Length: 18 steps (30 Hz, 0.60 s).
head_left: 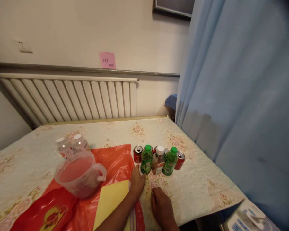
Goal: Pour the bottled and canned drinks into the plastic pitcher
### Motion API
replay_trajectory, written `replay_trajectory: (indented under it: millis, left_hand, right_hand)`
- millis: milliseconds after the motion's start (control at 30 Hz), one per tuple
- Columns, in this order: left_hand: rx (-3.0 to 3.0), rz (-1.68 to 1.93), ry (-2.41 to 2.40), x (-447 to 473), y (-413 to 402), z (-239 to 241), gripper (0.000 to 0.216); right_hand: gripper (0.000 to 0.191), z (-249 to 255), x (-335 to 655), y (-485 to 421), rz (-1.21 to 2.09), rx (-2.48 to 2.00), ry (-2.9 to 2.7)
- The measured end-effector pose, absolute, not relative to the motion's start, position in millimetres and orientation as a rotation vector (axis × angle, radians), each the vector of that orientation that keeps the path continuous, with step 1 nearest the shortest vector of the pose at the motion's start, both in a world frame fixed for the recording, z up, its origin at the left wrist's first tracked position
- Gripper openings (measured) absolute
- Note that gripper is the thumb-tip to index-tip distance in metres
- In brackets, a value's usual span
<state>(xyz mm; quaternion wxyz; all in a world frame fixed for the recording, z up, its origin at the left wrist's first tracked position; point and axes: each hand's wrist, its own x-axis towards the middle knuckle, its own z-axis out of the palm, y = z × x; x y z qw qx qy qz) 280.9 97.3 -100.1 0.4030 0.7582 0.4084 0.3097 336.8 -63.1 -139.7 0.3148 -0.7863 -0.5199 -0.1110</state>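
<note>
My left hand (137,180) reaches to the lower left of a green bottle (146,160) with a green cap. Its fingers are closed around a small white patch I cannot make out, right by the bottle's base. Nearer to me, my right hand (162,205) rests on the bed with loosely curled fingers and nothing visible in them. Beside the first bottle stand a white-capped bottle (158,162) and a second green bottle (170,162). Behind this row are several cans, among them a dark red can (137,154) and a red can (179,161), partly hidden.
A clear plastic jug (80,176) and a red tray (47,208) sit on a red plastic sheet (118,160). A yellow cloth (113,195) lies under my left forearm. White-capped bottles (81,143) stand behind the jug. A blue curtain (231,80) hangs at right.
</note>
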Motion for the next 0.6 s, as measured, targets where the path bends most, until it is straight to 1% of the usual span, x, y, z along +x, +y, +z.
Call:
replay_trajectory:
  millis: [167, 333, 467, 600]
  left_hand:
    - [1.863, 0.754, 1.021, 258.5, 82.2, -94.5, 0.039]
    - [1.833, 0.7, 0.956, 218.8, 62.2, -80.6, 0.021]
    - [1.785, 0.686, 0.927, 175.7, 50.0, -75.0, 0.019]
    - [1.657, 0.685, 0.956, 122.9, 46.0, -73.3, 0.014]
  right_hand:
    - [0.019, -139.1, 336.3, -64.0, -0.285, -2.08, -1.37]
    - [0.019, -144.1, 337.9, -65.9, -0.326, -2.053, -1.404]
    - [0.021, -144.0, 337.3, -66.7, -0.332, -2.022, -1.399]
    - [0.023, -141.9, 334.9, -68.2, -0.271, -2.03, -1.37]
